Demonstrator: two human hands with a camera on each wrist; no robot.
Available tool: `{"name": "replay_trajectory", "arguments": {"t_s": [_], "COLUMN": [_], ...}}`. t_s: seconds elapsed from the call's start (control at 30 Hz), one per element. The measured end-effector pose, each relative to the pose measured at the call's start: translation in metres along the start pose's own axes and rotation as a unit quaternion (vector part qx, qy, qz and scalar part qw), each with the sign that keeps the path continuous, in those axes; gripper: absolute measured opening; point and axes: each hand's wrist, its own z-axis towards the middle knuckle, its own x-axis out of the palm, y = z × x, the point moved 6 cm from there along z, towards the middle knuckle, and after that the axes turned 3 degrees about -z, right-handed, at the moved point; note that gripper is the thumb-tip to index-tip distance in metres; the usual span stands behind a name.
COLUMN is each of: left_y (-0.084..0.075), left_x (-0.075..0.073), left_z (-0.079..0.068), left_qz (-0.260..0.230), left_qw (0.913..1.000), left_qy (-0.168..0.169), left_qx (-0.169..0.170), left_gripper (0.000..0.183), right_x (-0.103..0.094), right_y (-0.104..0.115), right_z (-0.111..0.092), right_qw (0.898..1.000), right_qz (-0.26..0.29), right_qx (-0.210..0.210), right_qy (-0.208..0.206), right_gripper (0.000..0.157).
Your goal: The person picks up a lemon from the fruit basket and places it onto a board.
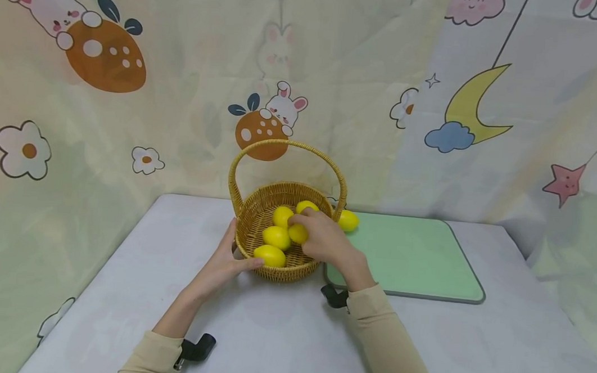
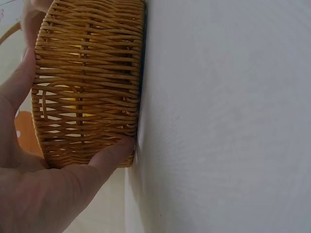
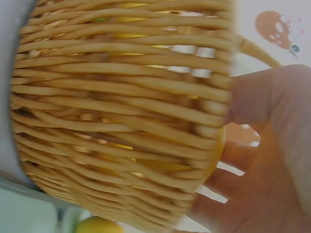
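A round wicker basket [image 1: 284, 273] with a tall arched handle [image 1: 290, 143] stands on the table and holds several yellow lemons [image 1: 276, 238]. My left hand [image 1: 226, 259] grips its left side, the thumb over the front rim; in the left wrist view the fingers press the woven wall [image 2: 92, 97]. My right hand [image 1: 328, 239] reaches inside over the right rim and holds a lemon [image 1: 298, 233]. Seen from the right wrist, the wicker wall [image 3: 121, 92] hides most of that lemon. Another lemon [image 1: 348, 220] lies outside, just right of the basket.
A light green cutting board [image 1: 416, 257] with a grey edge lies flat to the right of the basket. Behind the white table [image 1: 270, 343] hangs a cartoon-printed cloth [image 1: 192, 91]. Black wrist-camera mounts [image 1: 199, 347] sit by both sleeves.
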Motion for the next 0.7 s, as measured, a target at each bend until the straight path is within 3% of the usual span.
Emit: {"name": "replay_trajectory", "arguments": {"t_s": [0.43,0.7], "left_y": [0.000,0.000], "left_x": [0.001,0.001], "left_z": [0.000,0.000], "left_qz": [0.004,0.003], "left_qw": [0.9999,1.0000], "left_qy": [-0.001,0.000], "left_qx": [-0.011,0.000], "left_gripper": [0.120,0.118], "right_x": [-0.048,-0.073], "right_y": [0.014,0.010], "right_z": [-0.020,-0.035], "right_qw": [0.999,0.996], "right_qz": [0.008,0.064], "right_qx": [-0.023,-0.042], "right_qy": [-0.041,-0.054], "right_gripper": [0.064,0.064]}}
